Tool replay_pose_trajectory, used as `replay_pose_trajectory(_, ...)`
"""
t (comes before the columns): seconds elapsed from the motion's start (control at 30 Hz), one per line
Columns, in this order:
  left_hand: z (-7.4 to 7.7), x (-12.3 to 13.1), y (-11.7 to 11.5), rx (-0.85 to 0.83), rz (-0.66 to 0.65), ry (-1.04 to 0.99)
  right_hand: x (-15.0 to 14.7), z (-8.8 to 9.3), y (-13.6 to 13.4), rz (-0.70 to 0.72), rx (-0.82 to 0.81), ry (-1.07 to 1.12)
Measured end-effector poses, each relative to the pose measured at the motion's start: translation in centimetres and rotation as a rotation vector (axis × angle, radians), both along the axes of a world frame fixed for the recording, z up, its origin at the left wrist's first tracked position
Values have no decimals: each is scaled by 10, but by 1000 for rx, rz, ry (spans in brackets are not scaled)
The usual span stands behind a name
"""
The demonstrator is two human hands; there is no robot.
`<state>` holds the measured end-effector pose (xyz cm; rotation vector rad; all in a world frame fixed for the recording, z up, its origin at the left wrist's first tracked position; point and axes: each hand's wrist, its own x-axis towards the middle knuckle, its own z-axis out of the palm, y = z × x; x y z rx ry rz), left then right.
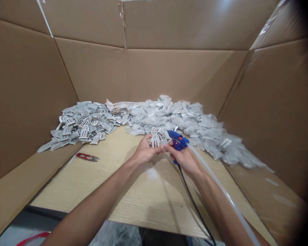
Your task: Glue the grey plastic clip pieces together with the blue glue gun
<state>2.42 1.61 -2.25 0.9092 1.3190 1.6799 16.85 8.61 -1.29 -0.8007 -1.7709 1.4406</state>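
In the middle of the frame, the left hand is holding a little arch piece, which is white and gray and looks like a church window. The left fingers are closing around its low end, with the thumb lying across the front, and the top of the arch piece is sticking up above them. More small bits are showing just beside it, but they are too tiny to tell apart. Just to the right, the right hand is gripping a blue glue gun, with the nose pointing up and left. The right fingers are bending around it, and their tips are coming right up near the left thumb; I cannot tell if they are pinching something too. A long clear glue stick is poking out of the back and running to the bottom right, and a black cord is hanging below. At the left of the tabletop, red snips are lying flat. Behind them, a gray pile of pieces is sitting, and a pile in clear bags is spreading from the center to the right. Tall cardboard walls are standing around it all.
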Motion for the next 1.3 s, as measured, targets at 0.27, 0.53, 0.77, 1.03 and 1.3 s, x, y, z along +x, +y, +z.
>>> replay_pose_trajectory(0.27,-6,-3,-3,12,-80,116,6,9,3,-109,128,-40)
replay_pose_trajectory(0.53,2,4,-11,16,-328,-25,6,1,7,-101,355,76)
replay_pose_trajectory(0.77,7,7,-15,16,-236,9,13,5,-1,-46,607,-73)
replay_pose_trajectory(1.03,-4,1,-2,21,-316,61,14,6,-7,-76,689,-178)
replay_pose_trajectory(1.3,4,-3,-1,-60,-92,-6,13,6,2,-190,605,-87)
